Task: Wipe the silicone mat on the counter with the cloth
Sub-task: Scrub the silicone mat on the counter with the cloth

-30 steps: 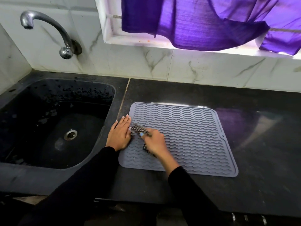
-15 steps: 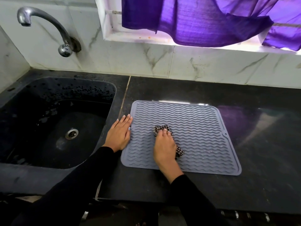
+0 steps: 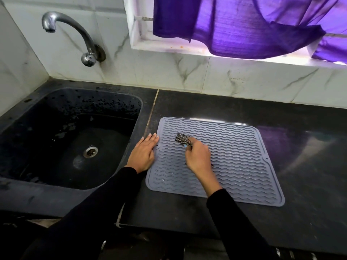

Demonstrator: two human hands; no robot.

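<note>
A grey silicone mat (image 3: 234,158) with wavy ridges lies flat on the black counter (image 3: 309,156), right of the sink. My right hand (image 3: 199,158) is closed on a small black-and-white checked cloth (image 3: 183,140) and presses it onto the mat's left part; most of the cloth sticks out beyond my fingers towards the far left. My left hand (image 3: 143,153) lies flat with fingers together on the mat's left edge and the counter beside it, holding nothing.
A black sink (image 3: 62,139) with a metal drain (image 3: 90,151) sits left of the mat. A chrome tap (image 3: 82,38) juts from the marble wall above it. A purple curtain (image 3: 244,25) hangs over the window ledge behind. The counter's front edge runs just below the mat.
My right hand has swept the cloth across the mat's left part, right and towards me, then back to the far left. My left hand has stayed at the mat's left edge.
</note>
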